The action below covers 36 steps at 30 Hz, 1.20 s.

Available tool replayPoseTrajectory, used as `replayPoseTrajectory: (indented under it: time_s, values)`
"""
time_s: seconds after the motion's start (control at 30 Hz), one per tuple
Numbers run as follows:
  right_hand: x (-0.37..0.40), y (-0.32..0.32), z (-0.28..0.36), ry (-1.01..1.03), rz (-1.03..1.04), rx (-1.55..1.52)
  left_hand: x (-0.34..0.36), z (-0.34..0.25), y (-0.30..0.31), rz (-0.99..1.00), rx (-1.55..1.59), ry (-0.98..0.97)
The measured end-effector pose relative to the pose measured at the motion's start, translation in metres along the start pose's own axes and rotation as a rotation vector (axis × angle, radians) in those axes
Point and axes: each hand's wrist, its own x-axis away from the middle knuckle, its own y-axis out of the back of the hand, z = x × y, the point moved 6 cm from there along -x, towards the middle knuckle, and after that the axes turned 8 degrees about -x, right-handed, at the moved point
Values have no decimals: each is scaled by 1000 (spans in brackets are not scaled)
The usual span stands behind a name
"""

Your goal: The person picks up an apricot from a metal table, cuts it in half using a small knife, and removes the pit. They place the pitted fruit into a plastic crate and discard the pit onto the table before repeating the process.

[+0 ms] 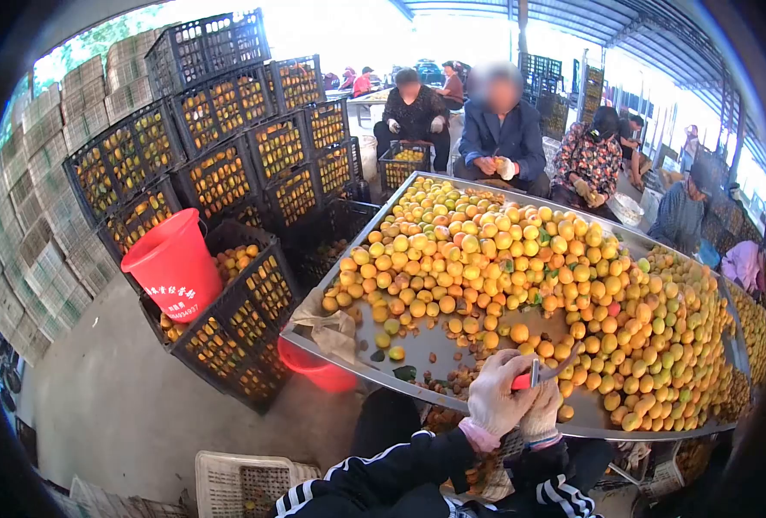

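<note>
The left hand (498, 393) is gripping the red-handled knife (522, 382), which is pointing to two o'clock, the right hand (541, 418) is pressing close (holding what, I cannot tell), fruit (609, 343) lying from eleven to three o'clock

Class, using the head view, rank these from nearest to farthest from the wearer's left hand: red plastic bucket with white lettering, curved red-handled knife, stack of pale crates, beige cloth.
1. Curved red-handled knife, at the left hand.
2. Beige cloth, leftward, at the metal table's corner.
3. Red bucket, farther left, beyond the table.
4. Pale crates, far left, behind the bucket.
</note>
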Motion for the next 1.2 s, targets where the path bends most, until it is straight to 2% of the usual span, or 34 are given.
replayPoseTrajectory:
  time_s: [0.03, 0.07, 0.13, 0.2, 0.27, 0.53, 0.63, 0.8, 0.87, 0.9, 0.97, 1.0, 1.03, 1.1, 1.2]
  values:
    - [-1, 1, 1, -4, 41, -30, 1, -2, 2, -80, 30, -34]
    - [1, 0, -6, 67, 65, 152, 2, -3, 3, -93, 25, -51]
    - [1, -6, -25, -178, 42, -549, 0, -10, 8, -88, 5, -119]
    - [8, -6, -37, -196, 58, -561, -3, -17, 15, -78, -14, -183]
    - [17, -8, -33, -232, 121, -510, -1, -26, 15, 63, -79, -314]
    - [40, -23, -5, -296, 345, -281, 18, -11, 21, 191, -124, -347]
    - [40, -25, 14, -224, 467, -196, 27, -2, 23, 214, -144, -324]
    - [42, -29, 5, -219, 584, -55, 41, 8, 24, 264, -202, -288]
    - [56, -41, -7, 243, 900, 437, 43, 9, 27, 237, -205, -296]
    - [62, -45, -25, 236, 894, 435, 44, 10, 26, 247, -202, -297]
    - [75, -40, -80, -671, 429, -776, 43, 9, 31, 171, -151, -296]
    - [67, -38, -55, -525, 533, -507, 43, 12, 29, 173, -152, -298]
    - [58, -36, -64, -518, 526, -511, 42, 18, 25, 182, -165, -289]
    - [49, -43, -95, -842, 540, -997, 34, 26, 21, 198, -178, -302]
    - [23, -31, -37, -462, 714, -470, 22, 16, 23, 323, -180, -354]
